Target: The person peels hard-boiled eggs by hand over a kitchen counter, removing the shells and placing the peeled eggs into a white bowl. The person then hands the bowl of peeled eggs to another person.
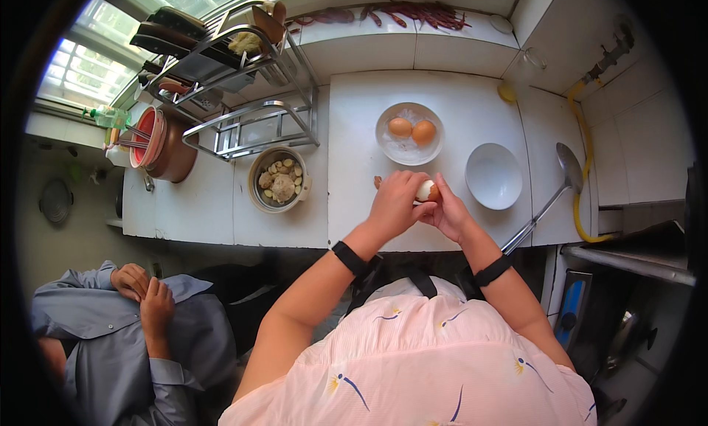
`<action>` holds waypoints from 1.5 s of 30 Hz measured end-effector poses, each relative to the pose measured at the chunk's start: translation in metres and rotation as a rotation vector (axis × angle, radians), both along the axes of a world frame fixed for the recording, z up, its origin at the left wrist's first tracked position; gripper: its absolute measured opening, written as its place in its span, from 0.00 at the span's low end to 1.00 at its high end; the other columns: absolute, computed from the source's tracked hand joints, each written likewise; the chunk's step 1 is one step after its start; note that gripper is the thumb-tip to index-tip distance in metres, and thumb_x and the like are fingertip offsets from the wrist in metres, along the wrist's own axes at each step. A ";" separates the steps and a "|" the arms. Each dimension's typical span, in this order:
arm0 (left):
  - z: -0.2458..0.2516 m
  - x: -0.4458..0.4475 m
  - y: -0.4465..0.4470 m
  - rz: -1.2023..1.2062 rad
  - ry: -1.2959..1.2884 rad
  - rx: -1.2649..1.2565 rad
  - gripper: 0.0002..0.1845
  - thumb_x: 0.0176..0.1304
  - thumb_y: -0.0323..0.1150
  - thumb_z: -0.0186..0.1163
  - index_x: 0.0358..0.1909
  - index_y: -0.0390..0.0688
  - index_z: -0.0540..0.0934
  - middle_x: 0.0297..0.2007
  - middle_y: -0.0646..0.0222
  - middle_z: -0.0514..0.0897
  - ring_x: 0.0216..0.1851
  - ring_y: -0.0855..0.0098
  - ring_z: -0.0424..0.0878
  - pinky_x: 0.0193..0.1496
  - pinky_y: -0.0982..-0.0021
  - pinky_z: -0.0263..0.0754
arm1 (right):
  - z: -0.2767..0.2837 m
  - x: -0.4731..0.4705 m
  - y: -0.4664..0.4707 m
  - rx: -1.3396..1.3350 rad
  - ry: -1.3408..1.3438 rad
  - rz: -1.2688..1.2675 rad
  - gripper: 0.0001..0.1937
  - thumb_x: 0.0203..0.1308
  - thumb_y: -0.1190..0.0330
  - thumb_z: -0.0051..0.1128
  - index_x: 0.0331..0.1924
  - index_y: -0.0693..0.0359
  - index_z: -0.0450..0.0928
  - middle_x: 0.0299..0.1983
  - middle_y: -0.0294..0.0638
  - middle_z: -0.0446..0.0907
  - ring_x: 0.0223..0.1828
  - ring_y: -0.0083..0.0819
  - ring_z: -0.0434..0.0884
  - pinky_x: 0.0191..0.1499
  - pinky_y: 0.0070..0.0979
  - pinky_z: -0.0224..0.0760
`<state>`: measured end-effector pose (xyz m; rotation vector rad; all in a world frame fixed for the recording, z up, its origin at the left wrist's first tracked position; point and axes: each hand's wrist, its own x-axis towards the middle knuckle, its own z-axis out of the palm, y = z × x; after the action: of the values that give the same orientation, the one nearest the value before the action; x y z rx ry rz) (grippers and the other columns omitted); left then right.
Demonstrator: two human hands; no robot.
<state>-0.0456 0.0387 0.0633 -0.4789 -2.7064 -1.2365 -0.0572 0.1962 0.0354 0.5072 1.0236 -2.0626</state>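
Note:
Between my two hands is a partly peeled boiled egg (426, 191), its white bared on the left and brown shell left on the right side. My left hand (395, 199) curls around it from the left, with fingertips at its top. From the right, my right hand (449, 207) grips the same egg, thumb pointing up along the shell. A few brown shell pieces (378, 181) lie on the white tiled counter (354, 127) beside my left hand. Just beyond, a white bowl (409, 159) holds two brown eggs (412, 129) in clear liquid or ice. An empty white bowl (493, 176) stands to the right.
A pot (305, 191) of meat and garlic cloves sits left, below a metal rack (265, 105) with utensils. A long-handled ladle (567, 166) lies right, near a yellow gas hose (583, 121). Dried red chilies (426, 14) line the ledge. Another person (127, 326) is at lower left.

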 end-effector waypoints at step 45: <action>-0.014 0.025 -0.009 0.274 -0.152 0.297 0.04 0.57 0.27 0.63 0.32 0.37 0.81 0.30 0.59 0.81 0.29 0.65 0.80 0.33 0.69 0.76 | 0.008 0.021 -0.019 0.266 0.371 0.037 0.14 0.68 0.59 0.48 0.52 0.55 0.67 0.46 0.37 0.74 0.44 0.25 0.77 0.46 0.22 0.70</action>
<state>-0.0205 0.0302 0.0495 0.0213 -2.5266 -1.6069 -0.0357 0.1770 0.0438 0.2352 1.5264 -2.0408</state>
